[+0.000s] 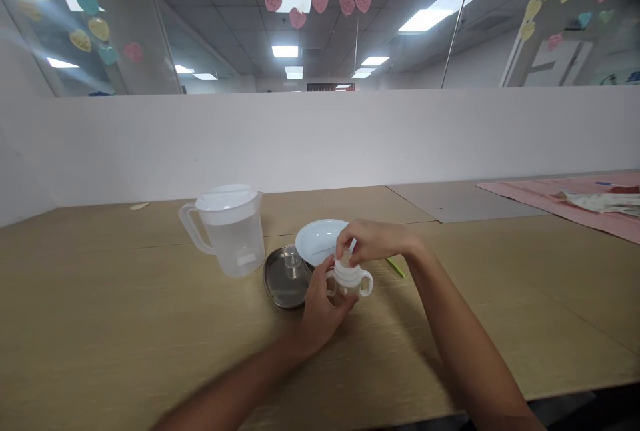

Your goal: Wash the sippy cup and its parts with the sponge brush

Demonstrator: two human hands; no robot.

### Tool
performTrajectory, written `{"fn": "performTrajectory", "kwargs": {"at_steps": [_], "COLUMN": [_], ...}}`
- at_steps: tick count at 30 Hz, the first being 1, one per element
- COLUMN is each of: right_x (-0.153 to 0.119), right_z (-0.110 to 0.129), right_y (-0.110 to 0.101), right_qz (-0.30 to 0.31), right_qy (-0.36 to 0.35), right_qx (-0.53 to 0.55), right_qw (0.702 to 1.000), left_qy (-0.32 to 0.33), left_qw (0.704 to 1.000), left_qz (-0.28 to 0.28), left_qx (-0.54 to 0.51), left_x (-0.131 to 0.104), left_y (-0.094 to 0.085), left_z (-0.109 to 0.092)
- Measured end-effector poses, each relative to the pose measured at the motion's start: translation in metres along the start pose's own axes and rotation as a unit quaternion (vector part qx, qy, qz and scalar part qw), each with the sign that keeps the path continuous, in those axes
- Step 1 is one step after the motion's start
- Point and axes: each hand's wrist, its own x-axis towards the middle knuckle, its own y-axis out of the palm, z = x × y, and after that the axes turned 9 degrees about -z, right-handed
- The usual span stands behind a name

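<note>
Table [150, 338] runs full width, brown-topped, up against a white wall [320, 141]. Pink cloth [540, 201] lies at far right, well apart from the work. Translucent pitcher [237, 238] stands upright at left, white lid on, handle pointing left. Metal tray [277, 286] sits flat, just right of and nearer than the pitcher. White bowl [310, 239] is behind the hands, beside the tray (can't tell if they touch).

Left hand [321, 308] is wrapped round the lower left side of the bottle, fingers and thumb on it. Right hand [376, 242] comes in from above, fingertips pinched on the bottle's top. Bottle [349, 276] has two handles and a white collar; it's upright, in front of the bowl, right of the tray (base hidden, contact unclear). Small clear cup [292, 260] on the tray. Green stick [396, 268] lies right of the bottle.
</note>
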Motion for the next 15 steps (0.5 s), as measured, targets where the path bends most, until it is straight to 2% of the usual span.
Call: {"fn": "performTrajectory", "kwargs": {"at_steps": [7, 10, 12, 15], "right_x": [0.005, 0.005, 0.005, 0.005], "right_z": [-0.001, 0.003, 0.008, 0.018], "right_y": [0.0, 0.001, 0.004, 0.008], "right_qz": [0.021, 0.01, 0.032, 0.065], "right_qy": [0.029, 0.093, 0.137, 0.15], "right_qx": [-0.021, -0.024, 0.011, 0.041], "right_qw": [0.999, 0.995, 0.99, 0.986], "left_qy": [0.018, 0.033, 0.036, 0.039], "left_qw": [0.999, 0.999, 0.999, 0.998], "left_qz": [-0.011, -0.008, -0.01, -0.023], "left_qx": [0.029, 0.036, 0.039, 0.052], "left_x": [0.0, -0.001, -0.001, -0.001], "left_y": [-0.002, -0.001, -0.001, -0.001], "left_z": [-0.004, -0.004, -0.004, -0.002]}}
